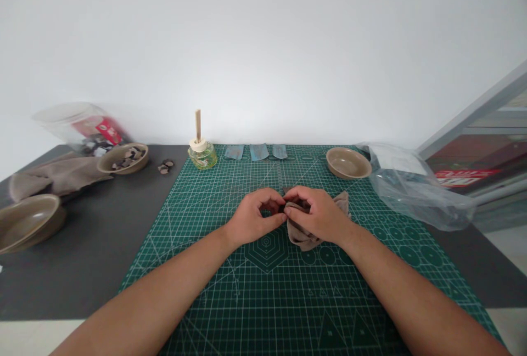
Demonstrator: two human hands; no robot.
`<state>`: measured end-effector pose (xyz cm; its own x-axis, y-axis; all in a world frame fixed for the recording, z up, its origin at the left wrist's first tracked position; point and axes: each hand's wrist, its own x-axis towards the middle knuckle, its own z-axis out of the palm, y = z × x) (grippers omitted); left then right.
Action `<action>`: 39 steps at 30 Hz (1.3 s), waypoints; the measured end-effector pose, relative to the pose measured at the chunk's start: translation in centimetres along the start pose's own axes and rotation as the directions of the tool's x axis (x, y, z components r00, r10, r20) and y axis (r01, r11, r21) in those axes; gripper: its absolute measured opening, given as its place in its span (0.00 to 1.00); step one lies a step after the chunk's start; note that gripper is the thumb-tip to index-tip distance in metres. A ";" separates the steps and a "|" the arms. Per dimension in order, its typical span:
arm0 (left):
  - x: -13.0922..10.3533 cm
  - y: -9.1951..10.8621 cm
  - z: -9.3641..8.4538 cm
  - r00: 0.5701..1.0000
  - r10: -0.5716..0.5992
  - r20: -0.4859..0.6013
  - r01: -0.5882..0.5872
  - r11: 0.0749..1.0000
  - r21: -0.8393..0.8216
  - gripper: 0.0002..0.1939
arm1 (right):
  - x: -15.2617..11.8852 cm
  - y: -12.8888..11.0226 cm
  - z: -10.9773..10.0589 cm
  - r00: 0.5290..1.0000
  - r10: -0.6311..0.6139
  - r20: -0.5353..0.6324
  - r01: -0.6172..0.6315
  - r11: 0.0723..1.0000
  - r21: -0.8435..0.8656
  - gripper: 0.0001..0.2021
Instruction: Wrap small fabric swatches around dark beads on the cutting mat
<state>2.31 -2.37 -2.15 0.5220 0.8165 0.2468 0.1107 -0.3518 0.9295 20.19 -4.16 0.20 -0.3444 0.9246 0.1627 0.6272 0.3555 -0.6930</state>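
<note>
My right hand [315, 210] is closed around a bunched greyish-brown cloth [302, 237], part of which sticks out beyond the hand on the right. Just to the left, my left hand [257, 214] is closed in a pinch, thumb and fingertips meeting the right hand's fingertips. Something small and dark shows between the fingertips, too hidden to name. Both hands are over the middle of a green cutting mat [222, 295] printed with white grid lines and shapes.
A reed diffuser [202, 154] and several small bluish pieces [259, 152] line the mat's back edge. Back right are a brown bowl [348, 163] and a clear plastic bag [411, 194]. Leftward sit a bowl of small dark-and-tan pieces [123, 158], another bowl [31, 221] and brown cloth [74, 176].
</note>
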 end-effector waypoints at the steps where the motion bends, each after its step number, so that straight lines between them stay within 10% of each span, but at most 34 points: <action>1: 0.0 0.1 0.0 1.000 -0.001 0.005 0.001 1.000 -0.007 0.08 | 0.0 0.0 0.0 1.000 0.002 0.001 -0.002 1.000 0.006 0.10; 39: 0.1 -0.2 -0.1 0.997 0.072 -0.006 -0.071 0.994 0.088 0.05 | -0.3 -0.3 -0.5 0.998 -0.026 0.065 0.019 0.994 0.105 0.12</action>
<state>2.30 -2.19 -2.30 0.5231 0.7919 0.3149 0.1469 -0.4477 0.8820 20.49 -4.49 0.75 -0.4058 0.9040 0.1347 0.5432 0.3570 -0.7599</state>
